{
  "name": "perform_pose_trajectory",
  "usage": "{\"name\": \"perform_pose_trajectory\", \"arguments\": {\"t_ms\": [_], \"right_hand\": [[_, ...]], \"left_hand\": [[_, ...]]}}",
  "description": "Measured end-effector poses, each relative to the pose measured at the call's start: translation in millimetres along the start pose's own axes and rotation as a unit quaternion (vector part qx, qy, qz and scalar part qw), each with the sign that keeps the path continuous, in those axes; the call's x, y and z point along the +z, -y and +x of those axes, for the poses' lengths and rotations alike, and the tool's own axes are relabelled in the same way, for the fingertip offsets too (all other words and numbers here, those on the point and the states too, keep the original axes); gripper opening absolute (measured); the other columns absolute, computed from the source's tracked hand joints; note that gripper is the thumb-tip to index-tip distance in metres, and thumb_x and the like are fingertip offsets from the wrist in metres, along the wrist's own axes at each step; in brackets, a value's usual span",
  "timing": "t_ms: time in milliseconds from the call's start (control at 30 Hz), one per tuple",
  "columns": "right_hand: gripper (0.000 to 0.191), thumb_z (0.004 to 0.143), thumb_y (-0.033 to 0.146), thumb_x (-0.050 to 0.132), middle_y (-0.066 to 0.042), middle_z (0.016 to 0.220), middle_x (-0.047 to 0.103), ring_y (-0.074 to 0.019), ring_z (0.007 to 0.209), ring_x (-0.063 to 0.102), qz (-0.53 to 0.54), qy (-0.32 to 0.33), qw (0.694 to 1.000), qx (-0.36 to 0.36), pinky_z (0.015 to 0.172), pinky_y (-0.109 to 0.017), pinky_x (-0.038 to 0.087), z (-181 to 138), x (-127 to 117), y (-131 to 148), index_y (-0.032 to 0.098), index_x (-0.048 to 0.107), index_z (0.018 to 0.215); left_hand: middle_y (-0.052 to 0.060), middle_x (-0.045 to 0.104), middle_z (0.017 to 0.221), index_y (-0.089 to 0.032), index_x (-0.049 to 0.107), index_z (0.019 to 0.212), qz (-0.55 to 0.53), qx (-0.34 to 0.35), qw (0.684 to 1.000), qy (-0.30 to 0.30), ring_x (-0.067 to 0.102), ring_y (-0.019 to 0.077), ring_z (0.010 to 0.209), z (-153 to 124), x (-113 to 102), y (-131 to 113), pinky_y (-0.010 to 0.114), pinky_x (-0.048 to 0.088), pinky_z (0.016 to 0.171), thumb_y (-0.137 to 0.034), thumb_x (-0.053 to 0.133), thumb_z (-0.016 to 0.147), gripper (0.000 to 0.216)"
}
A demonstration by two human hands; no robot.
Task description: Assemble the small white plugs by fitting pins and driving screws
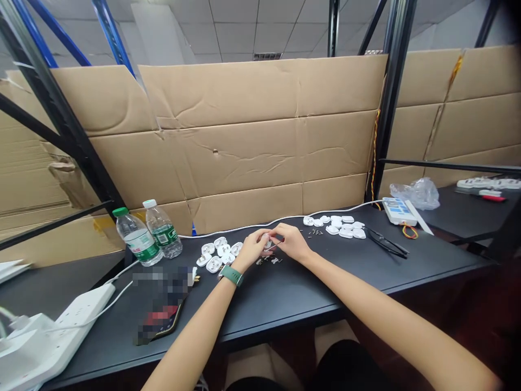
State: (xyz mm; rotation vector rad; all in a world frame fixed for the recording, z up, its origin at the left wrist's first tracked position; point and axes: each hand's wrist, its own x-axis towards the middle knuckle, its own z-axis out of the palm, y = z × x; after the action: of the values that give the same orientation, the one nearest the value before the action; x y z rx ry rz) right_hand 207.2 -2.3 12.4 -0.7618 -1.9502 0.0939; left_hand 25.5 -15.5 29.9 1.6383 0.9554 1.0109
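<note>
The left hand (255,245) pinches a small white piece (267,244) above the table (260,304); the right hand (290,240) pinches a thin tool (277,244) at it. Fine tool work seems in hand, calling for steady hold. Left of this piece lie white parts (214,264).

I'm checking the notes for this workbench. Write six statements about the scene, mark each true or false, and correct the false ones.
1. The left hand holds a small white piece. True.
2. The green wristband is on the right arm. False: it is on the left arm.
3. One group of white parts lies left of the hands, another group right of them. True.
4. The white-capped bottle stands right of the hands. False: it stands left of them.
5. The black-handled tool lies right of the hands. True.
6. The tabletop is white. False: it is black.
</note>
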Motion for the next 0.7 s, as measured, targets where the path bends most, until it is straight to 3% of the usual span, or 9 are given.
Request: {"name": "perform_pose_trajectory", "arguments": {"t_ms": [300,700], "right_hand": [[0.01,0.091,0.019,0.063,-0.005,0.088,0.068,-0.017,0.077,0.062,0.01,-0.01,1.0,0.011,0.069,-0.028,0.047,0.6,0.8,0.0,0.021,0.072,0.091],[0.009,0.092,0.023,0.064,-0.004,0.088,0.069,-0.0169,0.078,0.062,0.027,-0.003,1.0,0.016,0.069,-0.028,0.046,0.2,1.8,-1.5,0.022,0.073,0.091]], "left_hand": [[0.011,0.07,0.111,-0.018,0.066,0.118,0.012,0.005,1.0,-0.002,0.072,0.0234,0.09,-0.9,0.8,-3.1,0.039,0.064,0.077,-0.053,0.064,0.089,0.045],[0.014,0.069,0.119,-0.018,0.066,0.119,0.006,-0.011,1.0,0.009,0.075,0.0247,0.088,-1.6,-0.5,-4.4,0.041,0.064,0.078,-0.051,0.064,0.09,0.044]]}}
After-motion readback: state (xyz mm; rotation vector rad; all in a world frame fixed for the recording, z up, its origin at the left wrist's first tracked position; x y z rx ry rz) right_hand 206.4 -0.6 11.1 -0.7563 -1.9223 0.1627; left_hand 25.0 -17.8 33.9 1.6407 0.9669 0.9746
